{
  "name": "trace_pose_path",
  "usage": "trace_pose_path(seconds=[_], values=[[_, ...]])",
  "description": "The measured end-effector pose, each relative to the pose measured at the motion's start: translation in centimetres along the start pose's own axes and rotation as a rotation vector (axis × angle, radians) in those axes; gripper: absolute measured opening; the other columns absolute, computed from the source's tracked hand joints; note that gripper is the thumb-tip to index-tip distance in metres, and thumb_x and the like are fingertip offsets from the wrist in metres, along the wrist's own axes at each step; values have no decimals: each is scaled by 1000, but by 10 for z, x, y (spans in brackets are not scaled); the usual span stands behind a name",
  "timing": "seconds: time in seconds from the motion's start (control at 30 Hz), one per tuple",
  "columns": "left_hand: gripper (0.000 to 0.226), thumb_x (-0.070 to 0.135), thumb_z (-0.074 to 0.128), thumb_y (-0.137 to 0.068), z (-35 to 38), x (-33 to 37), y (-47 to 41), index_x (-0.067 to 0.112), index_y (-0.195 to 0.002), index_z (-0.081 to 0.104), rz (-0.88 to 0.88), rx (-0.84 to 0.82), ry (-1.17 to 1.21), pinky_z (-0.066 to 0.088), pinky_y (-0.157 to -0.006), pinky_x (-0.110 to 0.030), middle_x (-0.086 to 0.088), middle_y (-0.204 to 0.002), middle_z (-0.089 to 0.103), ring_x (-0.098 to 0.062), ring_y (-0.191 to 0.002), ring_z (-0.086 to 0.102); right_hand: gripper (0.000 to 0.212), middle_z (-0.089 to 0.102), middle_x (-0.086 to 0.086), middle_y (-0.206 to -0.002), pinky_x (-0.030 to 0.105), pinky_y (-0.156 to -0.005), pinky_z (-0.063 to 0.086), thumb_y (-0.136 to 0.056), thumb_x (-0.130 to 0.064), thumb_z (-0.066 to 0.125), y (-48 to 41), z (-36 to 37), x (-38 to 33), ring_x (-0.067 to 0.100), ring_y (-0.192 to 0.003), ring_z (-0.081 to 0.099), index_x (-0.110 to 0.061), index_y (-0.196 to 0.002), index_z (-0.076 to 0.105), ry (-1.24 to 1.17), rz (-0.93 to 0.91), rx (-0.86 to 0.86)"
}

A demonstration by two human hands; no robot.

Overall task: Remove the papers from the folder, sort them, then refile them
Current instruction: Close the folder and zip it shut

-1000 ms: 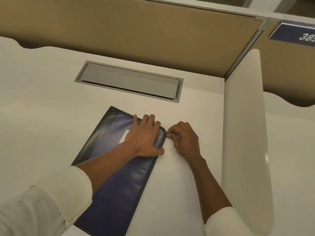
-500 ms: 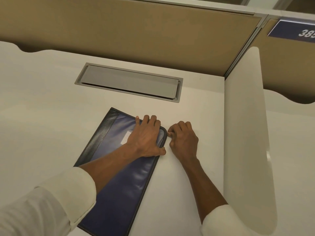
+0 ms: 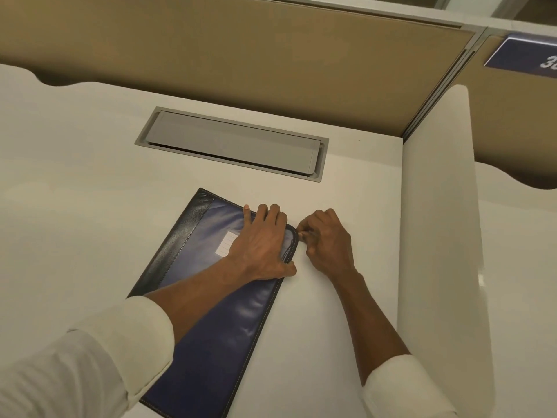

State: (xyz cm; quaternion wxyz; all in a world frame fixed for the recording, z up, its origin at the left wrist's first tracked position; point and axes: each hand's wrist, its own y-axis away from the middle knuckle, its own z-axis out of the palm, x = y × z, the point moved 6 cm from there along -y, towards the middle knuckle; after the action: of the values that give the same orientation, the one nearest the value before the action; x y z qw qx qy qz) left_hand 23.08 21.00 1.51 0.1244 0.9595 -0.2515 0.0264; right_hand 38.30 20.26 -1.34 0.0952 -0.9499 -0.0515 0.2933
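The desk (image 3: 90, 212) holds the folder (image 3: 211, 342), corner in the right hand (image 3: 327, 239) grip.

Folder (image 3: 211, 336) lies flat on the desk (image 3: 75, 206), mid-desk, with its long axis skewed near-left to far-right. Label (image 3: 224, 242) is on its cover, partly under the left hand (image 3: 262, 245), which rests flat on the folder's far right corner. Right hand (image 3: 327, 241) is on the desk just right of that corner, pinching the folder's edge. Hatch (image 3: 232, 144) is set into the desk behind the folder, apart from it. Rear partition (image 3: 241, 55) stands behind the desk. Side divider (image 3: 437, 236) stands along the desk's right edge.
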Motion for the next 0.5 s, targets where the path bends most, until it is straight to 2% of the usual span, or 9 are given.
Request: trace_pose_path(seconds=[0.07, 0.2, 0.33, 0.5], values=[[95, 74, 63, -61, 1, 0, 0, 11, -132, 52, -5, 21, 3, 33, -116, -63, -9, -132, 47, -31, -122, 46, 15, 64, -5, -87, 20, -58, 38, -88, -2, 74, 1, 2, 2, 13, -86, 48, -17, -87, 70, -28, 9, -14], [99, 77, 61, -60, -3, -1, 4, 11, -133, 51, -58, 81, -61, 34, -116, -57, -14, -139, 45, -36, -129, 41, 15, 64, -7, -88, 29, -59, 46, -89, -5, 74, -1, 4, 6, 11, -87, 48, -20, -89, 72, -73, 40, -29], [119, 88, 54, -57, 0, -7, 14, 14, -148, 39, -254, 15, -110, 22, -116, -75, -14, -152, 36, -42, -148, 28, 13, 59, -9, -87, 26, -55, 37, -89, -10, 76, -2, 3, 6, 12, -88, 46, -22, -87, 71, -60, 54, -56], [122, 88, 60, -60, 3, -6, 8, 14, -152, 30, -310, -50, -55, 27, -113, -78, -15, -158, 26, -41, -151, 20, 17, 57, -11, -84, 31, -50, 42, -87, -9, 78, 8, 0, 6, 12, -87, 45, -25, -85, 70, -15, 72, -42]])
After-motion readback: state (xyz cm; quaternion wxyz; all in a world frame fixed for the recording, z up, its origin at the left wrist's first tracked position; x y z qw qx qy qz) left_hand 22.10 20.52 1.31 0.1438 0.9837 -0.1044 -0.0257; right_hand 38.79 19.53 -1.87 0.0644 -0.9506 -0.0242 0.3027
